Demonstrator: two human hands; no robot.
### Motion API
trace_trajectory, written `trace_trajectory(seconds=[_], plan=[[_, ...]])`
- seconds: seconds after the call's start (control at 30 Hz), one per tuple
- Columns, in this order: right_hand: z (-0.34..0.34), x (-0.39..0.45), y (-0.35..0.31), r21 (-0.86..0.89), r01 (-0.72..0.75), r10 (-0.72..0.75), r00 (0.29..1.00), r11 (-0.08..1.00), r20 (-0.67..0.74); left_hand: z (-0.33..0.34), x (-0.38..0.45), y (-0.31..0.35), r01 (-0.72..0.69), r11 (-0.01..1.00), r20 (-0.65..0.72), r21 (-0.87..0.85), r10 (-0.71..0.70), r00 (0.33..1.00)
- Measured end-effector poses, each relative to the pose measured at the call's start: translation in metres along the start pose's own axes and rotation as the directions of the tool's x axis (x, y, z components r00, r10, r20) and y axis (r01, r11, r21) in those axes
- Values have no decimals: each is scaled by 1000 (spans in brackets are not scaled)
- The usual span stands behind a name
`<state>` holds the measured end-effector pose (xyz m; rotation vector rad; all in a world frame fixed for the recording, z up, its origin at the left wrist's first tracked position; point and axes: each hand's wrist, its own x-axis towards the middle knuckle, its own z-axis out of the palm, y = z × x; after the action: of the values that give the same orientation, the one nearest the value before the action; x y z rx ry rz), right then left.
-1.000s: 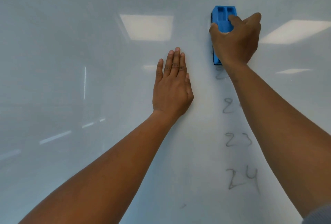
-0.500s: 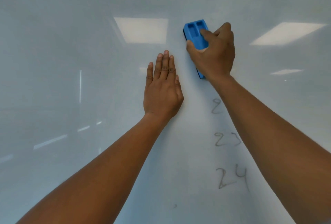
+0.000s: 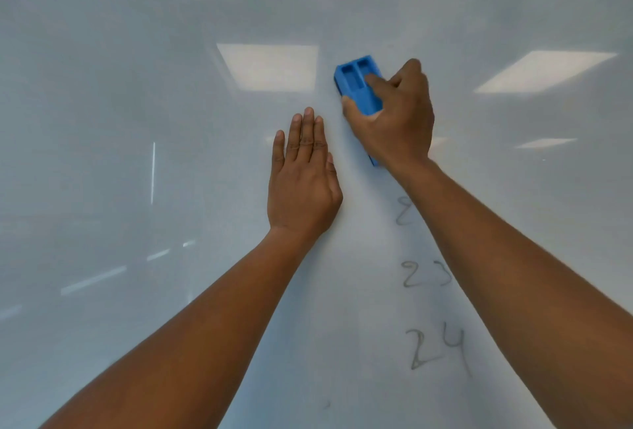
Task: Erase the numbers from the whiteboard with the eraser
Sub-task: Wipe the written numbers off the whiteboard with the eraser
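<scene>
The right hand (image 3: pixel 397 120) grips the blue plastic block eraser (image 3: pixel 358 86) against the glossy white whiteboard (image 3: pixel 137 120), above the faint grey numbers (image 3: pixel 426 274). The left hand (image 3: pixel 303 178) lies flat, fingers straight, pressing the board.

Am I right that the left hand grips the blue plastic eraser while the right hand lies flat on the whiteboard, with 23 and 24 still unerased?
Hands swapped. In the head view the right hand grips the blue plastic eraser; the left hand lies flat on the whiteboard. 23 and 24 remain unerased.
</scene>
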<state>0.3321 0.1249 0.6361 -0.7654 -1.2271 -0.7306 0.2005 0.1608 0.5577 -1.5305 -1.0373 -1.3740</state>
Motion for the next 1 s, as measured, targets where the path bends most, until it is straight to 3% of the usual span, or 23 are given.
trace_trajectory(seconds=[0.1, 0.3, 0.37, 0.6, 0.7, 0.87, 1.0], plan=[[-8, -17, 17, -32, 29, -29, 1000, 999, -10, -1, 0, 0, 0, 1000, -3, -2, 0, 1000], [-18, 34, 38, -10, -269, 262, 946, 963, -191, 2, -2, 2, 13, 1000, -5, -3, -13, 1000], [-11, 46, 27, -5, -245, 241, 956, 969, -165, 3, -2, 3, 14, 1000, -6, -1, -14, 1000], [1, 14, 6, -21, 40, -40, 999, 999, 23, 1, -2, 0, 11, 1000, 2, 6, -11, 1000], [-13, 5, 29, -25, -3, 2, 1000, 1000, -9, 3, -2, 0, 13, 1000, -6, 5, -13, 1000], [-27, 11, 56, 19, -205, 206, 966, 978, -159, 4, -3, 2, 13, 1000, -18, -2, -13, 1000], [-23, 9, 51, 15, -221, 220, 958, 975, -182, 5, -3, 4, 30, 1000, -21, 0, -30, 999]])
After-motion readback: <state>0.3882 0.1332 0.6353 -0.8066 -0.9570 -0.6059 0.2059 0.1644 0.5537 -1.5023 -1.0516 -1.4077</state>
